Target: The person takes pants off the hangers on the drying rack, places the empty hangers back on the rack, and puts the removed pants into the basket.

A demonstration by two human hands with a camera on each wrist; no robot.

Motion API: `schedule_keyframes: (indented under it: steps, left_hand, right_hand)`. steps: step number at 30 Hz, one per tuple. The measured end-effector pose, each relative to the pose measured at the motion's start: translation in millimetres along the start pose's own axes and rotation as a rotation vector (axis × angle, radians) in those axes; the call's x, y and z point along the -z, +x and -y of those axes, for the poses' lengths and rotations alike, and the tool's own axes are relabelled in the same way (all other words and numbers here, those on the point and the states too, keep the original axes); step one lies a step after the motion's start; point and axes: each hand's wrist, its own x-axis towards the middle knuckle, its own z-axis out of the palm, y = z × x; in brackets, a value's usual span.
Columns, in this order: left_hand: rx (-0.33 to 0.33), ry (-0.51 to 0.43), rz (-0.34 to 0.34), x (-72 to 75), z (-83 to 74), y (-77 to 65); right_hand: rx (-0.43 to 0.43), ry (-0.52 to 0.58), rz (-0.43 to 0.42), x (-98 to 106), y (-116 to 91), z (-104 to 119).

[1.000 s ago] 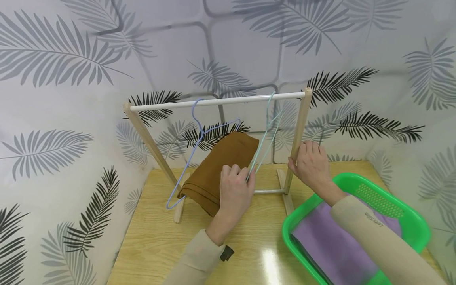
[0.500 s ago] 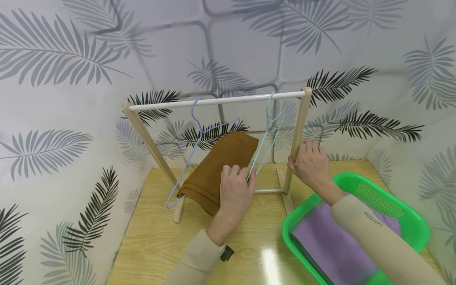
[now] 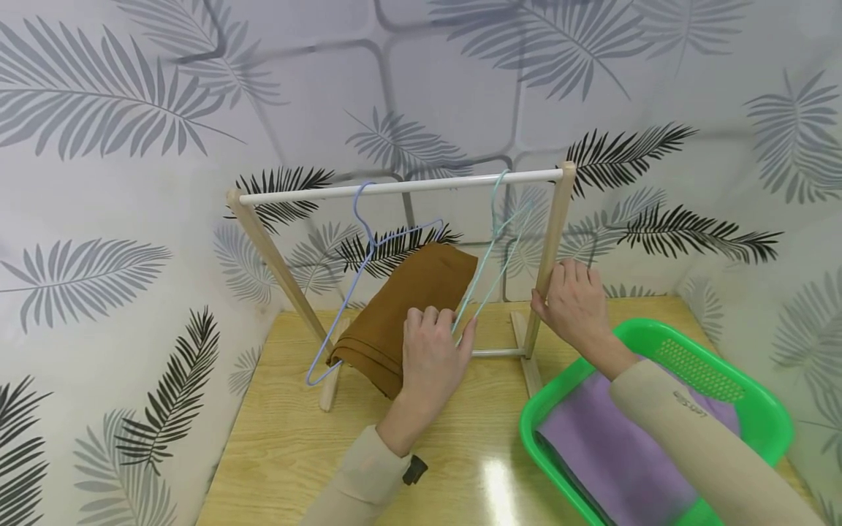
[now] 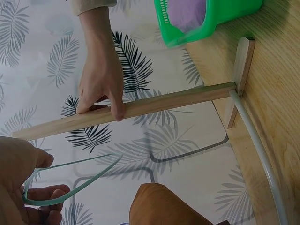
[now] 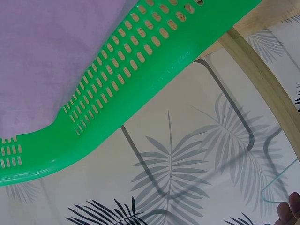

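On the white rail (image 3: 421,187) of a small wooden clothes rack hang two hangers. My left hand (image 3: 430,358) has its fingers curled at the near end of a mint-green hanger (image 4: 89,183), the thumb apart from them. No garment is on this hanger. Further left, a folded brown garment (image 3: 421,299) is draped over the periwinkle hanger (image 3: 360,274). My right hand (image 3: 575,303) grips the rack's right wooden post (image 3: 552,241) between thumb and fingers, seen also in the left wrist view. The right wrist view does not show that grip.
A green plastic basket (image 3: 766,420) with perforated sides stands at the right on the wooden table (image 3: 263,453). Folded purple cloth (image 3: 605,446) lies in it, below my right forearm. A leaf-patterned wall (image 3: 421,88) rises directly behind the rack.
The mint-green hanger's far end has swung slightly to the right. My left hand has shifted a little left and its thumb has spread from the fingers. My right hand has stayed put.
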Motion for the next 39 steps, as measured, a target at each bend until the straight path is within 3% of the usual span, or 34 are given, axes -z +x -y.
schedule_keyframes:
  steps: [6,17,22,27,35,39]
  left_hand:
    - [0.048,0.001,0.081,8.5,1.4,-1.0]
    - [0.019,-0.058,0.054,34.3,17.4,-1.8]
    - [0.024,-0.03,0.061,45.5,30.3,-4.4]
    - [0.0,-0.018,-0.006,56.5,45.1,-5.9]
    - [-0.164,-0.054,-0.129,69.3,69.5,-5.0]
    - [-0.172,-0.065,-0.159,70.8,81.5,-5.6]
  right_hand:
    - [-0.001,-0.006,0.014,0.6,-0.6,-0.2]
    - [0.003,-0.007,-0.002,-1.1,-0.3,-1.6]
    - [0.003,-0.003,-0.006,-1.7,-0.9,-1.5]
    - [0.002,-0.007,0.017,0.1,-1.0,-0.7]
    - [-0.01,0.007,-0.009,-2.1,-0.9,-0.9]
    - [-0.008,0.012,-0.017,-2.1,-0.4,-1.3]
